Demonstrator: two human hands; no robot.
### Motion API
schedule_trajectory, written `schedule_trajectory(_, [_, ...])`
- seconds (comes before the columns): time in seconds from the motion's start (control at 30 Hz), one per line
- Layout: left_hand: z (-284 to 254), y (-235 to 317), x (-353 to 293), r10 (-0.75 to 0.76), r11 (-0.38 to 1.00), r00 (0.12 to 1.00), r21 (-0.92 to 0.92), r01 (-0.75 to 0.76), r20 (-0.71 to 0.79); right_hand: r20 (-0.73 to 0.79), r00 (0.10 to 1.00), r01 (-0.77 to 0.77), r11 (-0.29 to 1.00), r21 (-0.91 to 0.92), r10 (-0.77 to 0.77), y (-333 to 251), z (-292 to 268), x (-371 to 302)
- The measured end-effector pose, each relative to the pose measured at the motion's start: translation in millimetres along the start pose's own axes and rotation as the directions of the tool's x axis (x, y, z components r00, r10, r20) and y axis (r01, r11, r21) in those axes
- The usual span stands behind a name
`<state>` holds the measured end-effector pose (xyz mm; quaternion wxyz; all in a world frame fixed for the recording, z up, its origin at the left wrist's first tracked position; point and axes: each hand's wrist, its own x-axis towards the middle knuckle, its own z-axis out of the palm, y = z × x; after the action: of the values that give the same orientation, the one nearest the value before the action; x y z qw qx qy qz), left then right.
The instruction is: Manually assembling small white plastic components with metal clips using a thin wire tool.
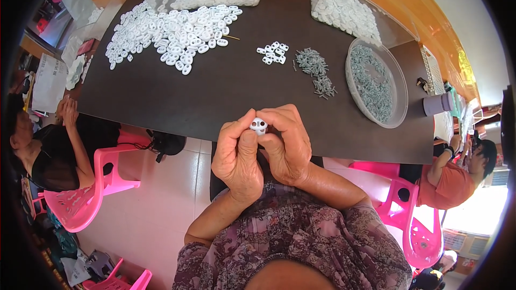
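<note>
Dark counter [204, 88] has screws [312, 63] and white parts [185, 35] within reach; left hand [239, 166] and right hand [288, 142] fingers pinch one white piece [258, 125], likely steadying it.

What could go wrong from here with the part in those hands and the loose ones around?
The small white piece, pinched by the left hand and right hand near the edge of the table, might slip and drop. The gray pins lie in loose heaps, so a passing arm could scatter them.
</note>
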<state>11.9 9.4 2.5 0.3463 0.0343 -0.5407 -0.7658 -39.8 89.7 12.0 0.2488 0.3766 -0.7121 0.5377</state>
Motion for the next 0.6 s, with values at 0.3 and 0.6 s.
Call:
schedule_trajectory(0.3, [2.7, 5.2, -0.3, -0.029, 0.999, 1.0, -0.022, 0.028, -0.007, -0.022, 0.997, -0.066, 0.996, 0.052, 0.067, -3.8, -2.1, -0.9])
schedule_trajectory(0.6, [1.0, 1.9, -4.3, 0.046, 0.999, 0.999, 0.023, -0.047, 0.014, -0.049, 0.999, -0.014, 0.999, 0.04, 0.016, -6.3, 1.0, -1.2])
